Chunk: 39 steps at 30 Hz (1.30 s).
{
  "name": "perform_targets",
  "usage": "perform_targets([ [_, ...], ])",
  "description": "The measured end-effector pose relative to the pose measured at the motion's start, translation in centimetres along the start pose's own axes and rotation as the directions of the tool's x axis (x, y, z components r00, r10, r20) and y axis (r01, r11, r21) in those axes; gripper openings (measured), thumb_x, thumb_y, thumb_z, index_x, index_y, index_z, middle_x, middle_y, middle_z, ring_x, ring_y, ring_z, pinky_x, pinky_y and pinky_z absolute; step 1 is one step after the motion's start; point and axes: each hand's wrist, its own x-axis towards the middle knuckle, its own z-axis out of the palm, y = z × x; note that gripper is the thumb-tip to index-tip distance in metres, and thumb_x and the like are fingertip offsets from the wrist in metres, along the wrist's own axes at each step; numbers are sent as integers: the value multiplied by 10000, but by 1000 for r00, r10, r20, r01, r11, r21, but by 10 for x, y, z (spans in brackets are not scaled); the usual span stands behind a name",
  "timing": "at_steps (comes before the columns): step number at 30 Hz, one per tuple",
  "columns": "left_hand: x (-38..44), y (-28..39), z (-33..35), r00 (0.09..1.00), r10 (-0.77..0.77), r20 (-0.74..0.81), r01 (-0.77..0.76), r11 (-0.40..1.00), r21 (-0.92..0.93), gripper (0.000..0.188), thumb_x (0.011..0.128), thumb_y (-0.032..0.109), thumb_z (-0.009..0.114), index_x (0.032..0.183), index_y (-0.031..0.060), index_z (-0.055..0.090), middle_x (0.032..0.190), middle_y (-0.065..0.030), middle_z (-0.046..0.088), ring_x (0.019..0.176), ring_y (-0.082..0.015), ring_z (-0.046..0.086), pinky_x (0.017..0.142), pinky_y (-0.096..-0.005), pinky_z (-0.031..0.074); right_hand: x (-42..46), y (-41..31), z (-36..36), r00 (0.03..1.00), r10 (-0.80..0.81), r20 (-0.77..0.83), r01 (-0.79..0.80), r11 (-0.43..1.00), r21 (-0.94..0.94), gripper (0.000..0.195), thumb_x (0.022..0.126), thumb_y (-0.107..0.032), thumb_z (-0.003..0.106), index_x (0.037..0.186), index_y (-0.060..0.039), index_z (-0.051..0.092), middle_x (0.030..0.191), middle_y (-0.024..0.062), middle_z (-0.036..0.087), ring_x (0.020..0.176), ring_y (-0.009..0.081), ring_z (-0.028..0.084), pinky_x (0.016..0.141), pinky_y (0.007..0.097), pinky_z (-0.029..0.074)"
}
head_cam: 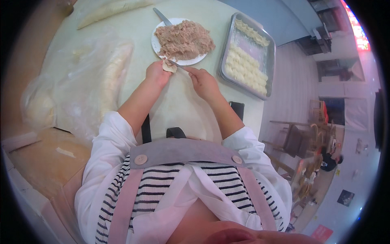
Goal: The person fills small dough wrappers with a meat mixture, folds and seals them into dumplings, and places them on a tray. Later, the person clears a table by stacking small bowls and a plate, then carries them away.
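Observation:
My left hand (158, 73) holds a round dough wrapper (169, 66) with a little filling on it, at the near edge of a white plate (195, 61). A thin metal spreader (176, 64) is gripped in my right hand (202, 82), its tip touching the filling on the wrapper. The plate bears a large mound of minced meat filling (186, 39), and a second flat metal utensil (162, 16) rests in the mound's far left side. To the right stands a metal tray (224, 58) with rows of shaped dumplings (243, 65) and one more row along its far end.
Plastic sheeting covers a long dough roll (114, 76) on the left, beside a bagged dough lump (41, 106). Another dough roll (112, 12) lies at the far left. A dark phone (237, 110) sits near my right forearm. Chairs (295, 141) and a seated person are farther right.

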Motion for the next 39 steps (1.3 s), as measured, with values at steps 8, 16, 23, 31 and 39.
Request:
perform_targets([
  [8, -17, -3, 5, 988, 86, -129, -99, 991, -95, 349, 950, 89, 237, 1232, -92, 335, 1285, -204, 380, 1182, -328, 406, 1036, -448, 312, -33, -9, -6, 1000, -14, 21, 12, 997, 82, 277, 882, -137, 490, 1138, -186, 583, 775, 140, 544, 735, 301, 560, 664, 378, 451],
  [16, -40, 0, 12, 982, 183, -39, -186, 980, -72, 347, 962, 132, 250, 1213, -92, 336, 1237, -210, 417, 1146, -329, 440, 995, -460, 365, -34, -22, -14, 996, -1, -89, 5, 999, 51, 315, 870, -91, 498, 1167, -176, 560, 765, 127, 525, 709, 290, 549, 640, 358, 446],
  [23, -41, 8, 25, 978, 201, 56, -199, 979, -34, 367, 964, 148, 246, 1224, -97, 329, 1218, -229, 439, 1116, -330, 469, 1000, -439, 363, -40, -34, -13, 987, -87, -131, 88, 996, 1, 334, 861, -82, 508, 1172, -193, 553, 739, 107, 494, 646, 277, 530, 588, 353, 441],
  [31, -47, 10, 37, 969, 163, 184, -168, 986, 12, 382, 968, 167, 229, 1231, -92, 329, 1180, -224, 478, 1107, -306, 481, 1003, -416, 360, -37, -40, -18, 986, -108, -128, 97, 991, -89, 361, 860, -109, 509, 1201, -228, 525, 767, 82, 503, 652, 267, 551, 560, 371, 453],
  [39, -56, 15, 44, 959, 172, 225, -179, 984, 13, 359, 964, 170, 282, 1187, -85, 400, 1129, -212, 522, 1092, -282, 501, 997, -373, 375, -34, -48, -28, 986, -107, -128, 103, 994, -40, 331, 867, -83, 499, 1174, -195, 551, 744, 117, 482, 656, 297, 518, 590, 376, 435],
])
